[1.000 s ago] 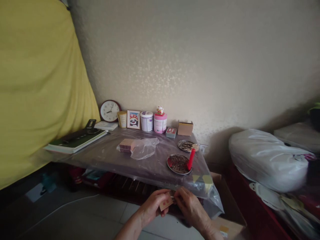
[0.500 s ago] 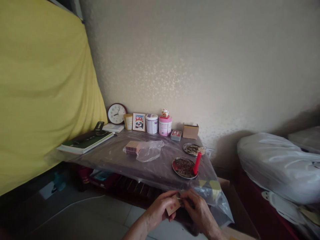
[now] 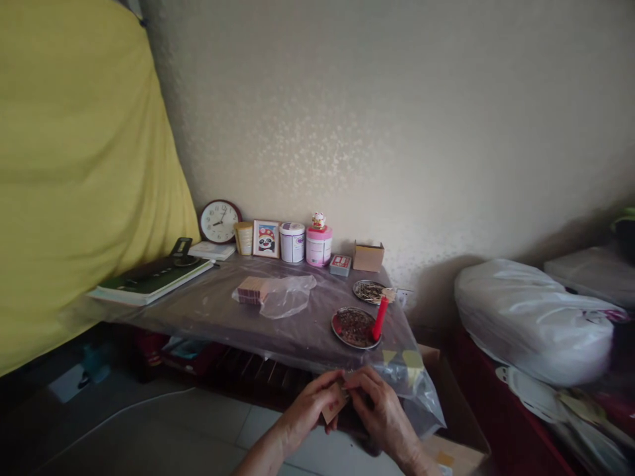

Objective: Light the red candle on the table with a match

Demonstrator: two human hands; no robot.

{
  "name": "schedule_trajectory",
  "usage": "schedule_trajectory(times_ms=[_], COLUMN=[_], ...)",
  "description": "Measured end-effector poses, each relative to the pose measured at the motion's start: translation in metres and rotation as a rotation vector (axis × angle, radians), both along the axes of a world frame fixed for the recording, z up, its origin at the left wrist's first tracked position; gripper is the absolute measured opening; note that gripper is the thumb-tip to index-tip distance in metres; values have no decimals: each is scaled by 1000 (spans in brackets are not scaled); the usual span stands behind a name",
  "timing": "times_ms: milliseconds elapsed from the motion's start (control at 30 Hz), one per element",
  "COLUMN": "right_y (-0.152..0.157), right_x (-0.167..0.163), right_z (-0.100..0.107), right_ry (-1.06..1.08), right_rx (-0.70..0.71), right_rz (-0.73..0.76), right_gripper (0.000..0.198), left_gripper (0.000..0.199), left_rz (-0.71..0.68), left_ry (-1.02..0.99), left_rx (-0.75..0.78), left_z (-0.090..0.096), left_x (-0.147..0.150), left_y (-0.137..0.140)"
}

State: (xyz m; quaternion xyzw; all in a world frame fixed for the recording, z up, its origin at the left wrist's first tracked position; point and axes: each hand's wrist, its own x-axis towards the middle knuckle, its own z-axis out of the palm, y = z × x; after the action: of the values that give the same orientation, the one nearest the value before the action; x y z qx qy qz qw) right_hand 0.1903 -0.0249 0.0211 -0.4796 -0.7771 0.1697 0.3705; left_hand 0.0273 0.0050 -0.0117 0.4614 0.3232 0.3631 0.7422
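My left hand (image 3: 316, 403) holds a small tan matchbox (image 3: 333, 408) with red print, tilted, just in front of the table's near edge. At the box's upper end, my right hand (image 3: 380, 406) has its fingers closed in a pinch. Thin pale matchsticks (image 3: 346, 390) show between the two hands, partly hidden by the fingers. Beyond the hands, a round metal plate (image 3: 342, 338) of dark bits carries a red candle (image 3: 380, 318). Behind it, a second plate (image 3: 358, 295) holds loose matchsticks.
A stack of small boxes (image 3: 252, 291) lies partly in a clear plastic bag (image 3: 290, 297). Along the wall stand a clock (image 3: 220, 221), a panda picture (image 3: 266, 239), tubs (image 3: 318, 248) and an open carton (image 3: 368, 256). Plastic sheeting (image 3: 425, 396) hangs over the table's right corner.
The view has shifted slightly, so the table's things sit further left. Both hands stay together at the matchbox; the right fingers have closed in nearer to its upper end.
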Motion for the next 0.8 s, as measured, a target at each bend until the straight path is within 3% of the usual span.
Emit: schedule_trajectory(times_ms=[267, 433, 533, 633, 800], right_y=[2, 6, 10, 12, 5], right_x=[-6, -4, -1, -2, -19], right_z=[-2, -4, -9, -14, -11], right_ry=[188, 603, 754, 674, 307], right_rx=[-76, -171, -153, -83, 107], right_rz=[-24, -108, -180, -224, -207], right_gripper=[16, 29, 33, 30, 18], left_gripper=[48, 48, 49, 47, 44], left_rz=[-9, 47, 101, 171, 270], left_ry=[-95, -138, -152, -211, -319], left_rx=[-25, -53, -87, -88, -62], left_z=[-1, 5, 8, 11, 15], left_x=[3, 1, -1, -1, 2], left_y=[1, 1, 2, 3, 5])
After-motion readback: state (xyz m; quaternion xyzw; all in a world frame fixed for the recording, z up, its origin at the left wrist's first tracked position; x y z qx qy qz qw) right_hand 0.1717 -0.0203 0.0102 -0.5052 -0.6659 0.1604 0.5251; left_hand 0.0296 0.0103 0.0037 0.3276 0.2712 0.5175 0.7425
